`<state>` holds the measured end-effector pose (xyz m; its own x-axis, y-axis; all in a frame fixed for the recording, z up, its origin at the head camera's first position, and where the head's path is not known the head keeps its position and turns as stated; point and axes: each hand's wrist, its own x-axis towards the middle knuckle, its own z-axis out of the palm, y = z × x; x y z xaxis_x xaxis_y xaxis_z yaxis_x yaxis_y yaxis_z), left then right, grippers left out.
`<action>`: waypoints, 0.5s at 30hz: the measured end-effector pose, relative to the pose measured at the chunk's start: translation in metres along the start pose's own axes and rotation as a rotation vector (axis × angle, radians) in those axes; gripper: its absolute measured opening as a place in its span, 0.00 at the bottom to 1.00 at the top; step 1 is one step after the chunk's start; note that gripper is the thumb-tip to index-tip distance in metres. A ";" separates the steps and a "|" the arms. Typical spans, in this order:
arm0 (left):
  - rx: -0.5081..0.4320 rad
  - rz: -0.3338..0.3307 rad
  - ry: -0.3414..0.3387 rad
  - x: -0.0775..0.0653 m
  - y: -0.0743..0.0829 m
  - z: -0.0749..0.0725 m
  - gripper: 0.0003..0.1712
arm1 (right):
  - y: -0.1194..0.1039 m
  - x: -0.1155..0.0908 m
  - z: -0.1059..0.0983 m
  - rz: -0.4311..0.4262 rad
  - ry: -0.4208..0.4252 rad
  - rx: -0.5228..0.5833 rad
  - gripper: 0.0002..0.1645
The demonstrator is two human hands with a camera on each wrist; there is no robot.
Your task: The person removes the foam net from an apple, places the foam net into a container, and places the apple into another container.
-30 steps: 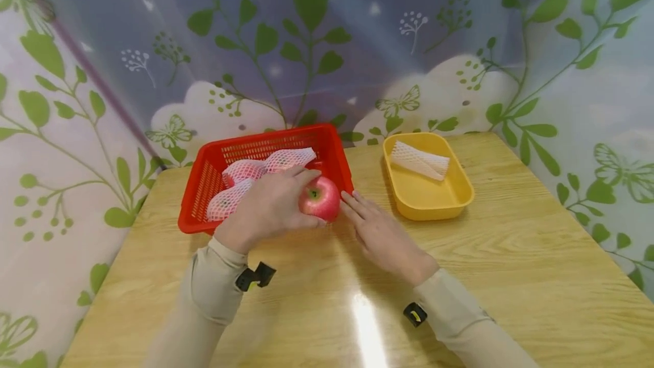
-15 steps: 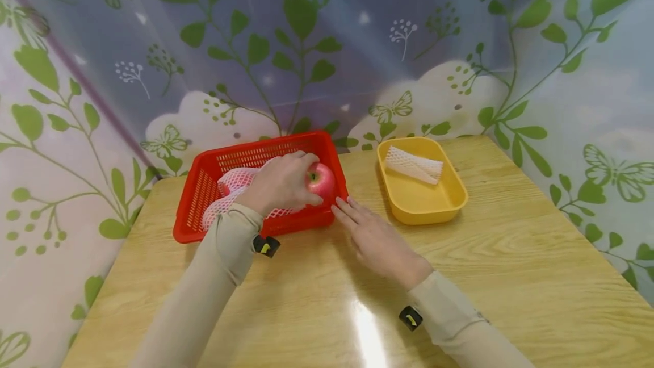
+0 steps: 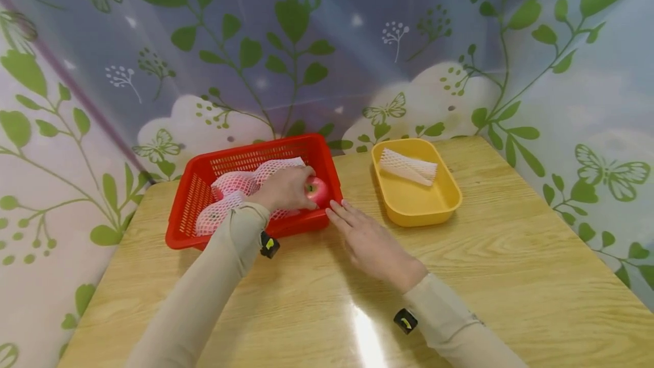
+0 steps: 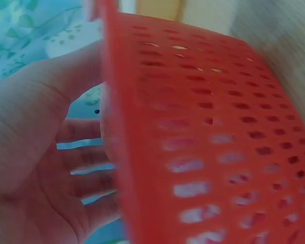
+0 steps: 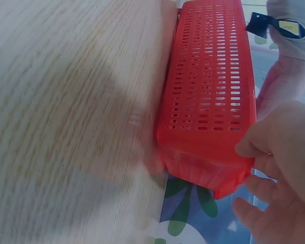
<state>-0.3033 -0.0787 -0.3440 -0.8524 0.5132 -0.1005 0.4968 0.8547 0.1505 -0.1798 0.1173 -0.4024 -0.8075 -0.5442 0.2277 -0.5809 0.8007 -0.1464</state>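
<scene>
My left hand (image 3: 287,186) reaches into the red plastic basket (image 3: 331,170) and holds a bare red apple (image 3: 318,192) at its right end, fingers and thumb around the fruit. Beside that hand, several apples in white foam nets (image 3: 219,214) lie in the basket. My right hand (image 3: 372,247) has its fingers extended, and the fingertips touch the basket's near right corner. In the left wrist view the slotted basket wall (image 4: 229,117) hides most of the apple and the fingertips. The right wrist view shows my right thumb and fingers (image 5: 254,213) at the basket's corner.
A yellow plastic bin (image 3: 416,206) stands right of the basket, with an unfilled white foam net (image 3: 409,167) inside. Both containers sit on a wood-grain table (image 3: 490,254) near its back edge. A leaf-patterned curtain (image 3: 317,44) hangs behind.
My left hand has lowered the bare apple from above the basket's near side into its right end. My right hand stays by the corner. The view shifts slightly.
</scene>
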 end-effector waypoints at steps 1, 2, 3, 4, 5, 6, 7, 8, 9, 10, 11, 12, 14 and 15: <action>0.005 -0.001 -0.004 0.001 -0.001 0.002 0.42 | 0.000 0.000 0.000 0.002 0.003 0.001 0.38; 0.009 0.001 -0.007 0.001 -0.003 0.005 0.41 | -0.001 0.000 0.000 0.004 0.002 0.002 0.38; 0.011 0.005 -0.011 0.001 -0.004 0.007 0.40 | -0.001 0.000 0.000 0.005 0.004 0.003 0.38; 0.011 0.009 -0.016 0.001 -0.006 0.010 0.40 | -0.002 0.000 0.000 0.008 0.005 0.003 0.38; 0.007 0.012 -0.023 0.002 -0.006 0.011 0.39 | -0.002 0.000 0.000 0.009 0.004 0.003 0.38; 0.006 0.015 -0.029 0.002 -0.007 0.013 0.38 | -0.002 0.000 0.000 0.011 0.003 0.004 0.38; 0.002 0.018 -0.037 0.002 -0.008 0.015 0.38 | -0.002 0.000 0.000 0.012 0.004 0.005 0.37; 0.001 0.019 -0.046 0.003 -0.008 0.017 0.37 | -0.002 0.000 0.000 0.013 0.006 0.007 0.37; -0.001 0.021 -0.052 0.004 -0.009 0.018 0.37 | -0.002 0.000 -0.001 0.015 0.007 0.010 0.37; -0.004 0.019 -0.057 0.004 -0.009 0.019 0.36 | -0.003 0.000 -0.001 0.017 0.005 0.012 0.37; -0.009 0.017 -0.063 0.004 -0.010 0.020 0.35 | -0.003 -0.001 -0.001 0.018 0.004 0.016 0.37; -0.015 0.013 -0.071 0.005 -0.010 0.021 0.34 | -0.003 -0.001 -0.002 0.019 0.004 0.022 0.37; -0.030 0.008 -0.088 0.005 -0.012 0.023 0.32 | -0.003 -0.001 -0.002 0.021 0.002 0.032 0.37; -0.041 0.007 -0.095 0.006 -0.012 0.024 0.31 | -0.003 -0.001 -0.002 0.023 0.001 0.035 0.37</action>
<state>-0.3108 -0.0843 -0.3697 -0.8288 0.5255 -0.1922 0.4937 0.8484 0.1911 -0.1769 0.1159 -0.3997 -0.8206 -0.5255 0.2248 -0.5654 0.8037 -0.1853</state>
